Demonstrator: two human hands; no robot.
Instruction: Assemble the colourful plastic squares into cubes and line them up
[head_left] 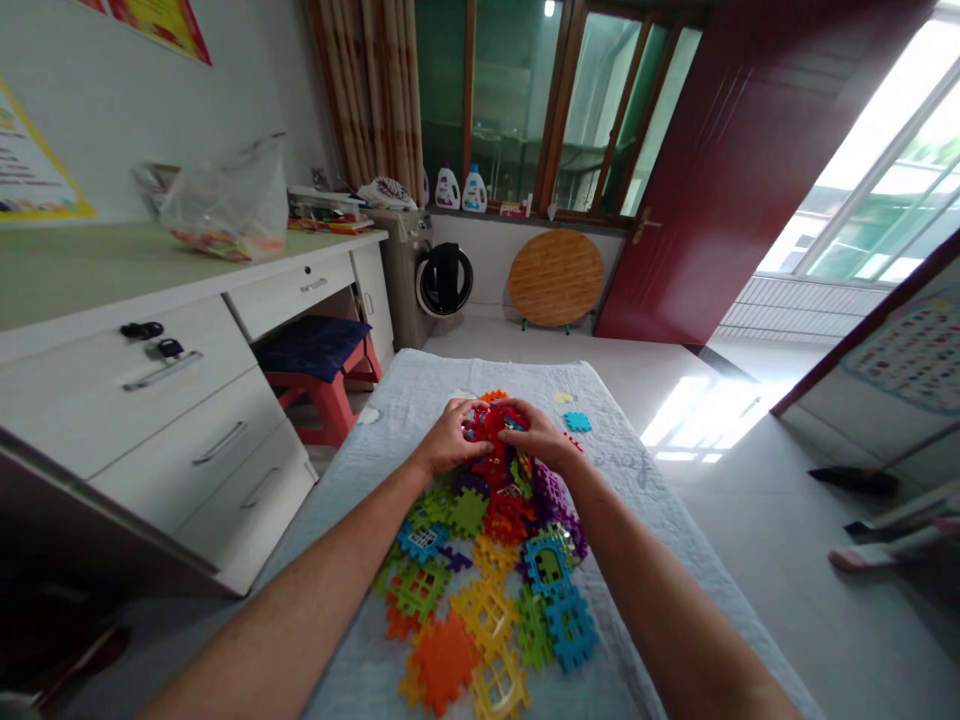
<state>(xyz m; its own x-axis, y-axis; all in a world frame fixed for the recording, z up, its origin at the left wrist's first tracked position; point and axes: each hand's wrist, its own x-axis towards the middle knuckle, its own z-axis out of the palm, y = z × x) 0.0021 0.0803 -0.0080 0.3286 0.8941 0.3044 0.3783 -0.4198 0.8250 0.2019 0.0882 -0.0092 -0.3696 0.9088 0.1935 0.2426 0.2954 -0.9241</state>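
Observation:
Both hands meet over the far end of a heap of plastic interlocking pieces. My left hand (452,438) has its fingers curled round the left side of some red pieces (491,428). On their right side, my right hand (536,435) grips them with thumb and fingers. The heap nearer to me holds an orange piece (445,660), yellow window-shaped pieces (486,615), green pieces (469,512) and blue pieces (571,628). Purple pieces (555,495) lie beside my right forearm. A lone light-blue piece (577,421) rests on the cloth beyond my right hand.
A pale blue cloth (622,480) covers the table. On the left are a white desk (187,400) with a plastic bag (232,205) and a stool (322,350). A washing machine (405,270), a round wooden board (556,278) and a red door (720,170) stand behind.

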